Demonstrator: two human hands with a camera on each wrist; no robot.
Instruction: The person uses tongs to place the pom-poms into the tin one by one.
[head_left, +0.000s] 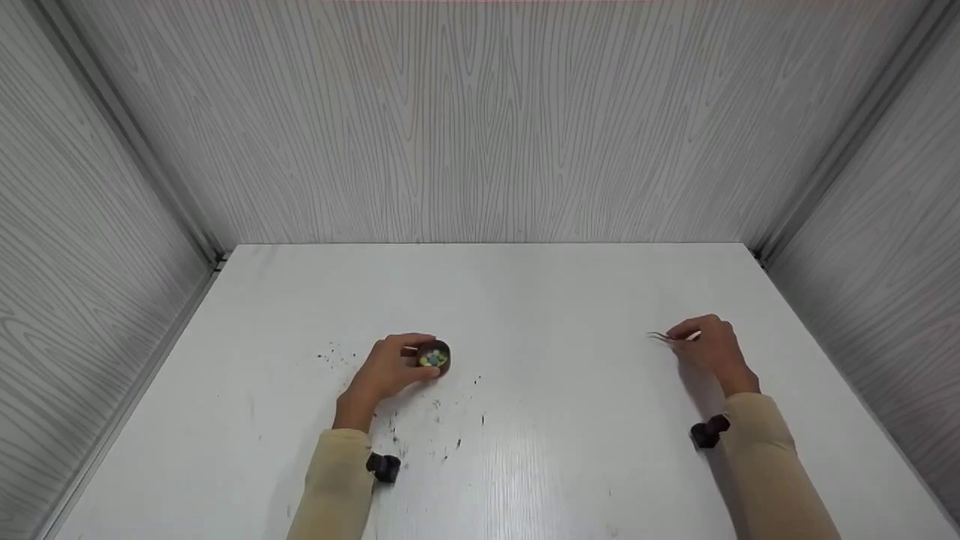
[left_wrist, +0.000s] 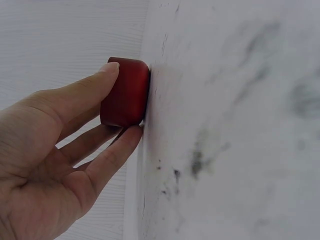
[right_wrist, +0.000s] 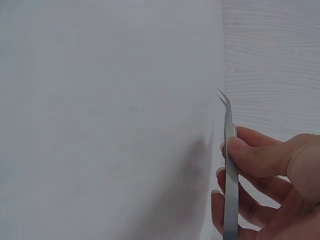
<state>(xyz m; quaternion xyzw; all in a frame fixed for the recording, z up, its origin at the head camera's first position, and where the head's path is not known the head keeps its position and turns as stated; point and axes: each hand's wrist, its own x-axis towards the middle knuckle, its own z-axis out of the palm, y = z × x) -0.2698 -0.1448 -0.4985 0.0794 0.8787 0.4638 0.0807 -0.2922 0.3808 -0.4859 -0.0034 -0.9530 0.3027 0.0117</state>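
Observation:
My left hand [head_left: 386, 369] grips a small rounded red cup [left_wrist: 130, 92] from its side, thumb on one side and fingers on the other. Inside the cup, several small yellow, green and bluish pieces [head_left: 433, 359] show in the head view. The cup's base is at or very near the white tabletop; whether it touches I cannot tell. Over on the right, my right hand [head_left: 712, 351] pinches a pair of silver tweezers [right_wrist: 231, 185] between thumb and fingers, above the table. Their fine bent tips stand slightly apart, with nothing visible between them.
Dark specks and smudges [head_left: 395, 435] mark the white table [head_left: 540, 315] around the left hand. Grey wood-grain panels [head_left: 480, 135] enclose the table at the back and both sides. A small black device [head_left: 384, 468] is worn at each wrist.

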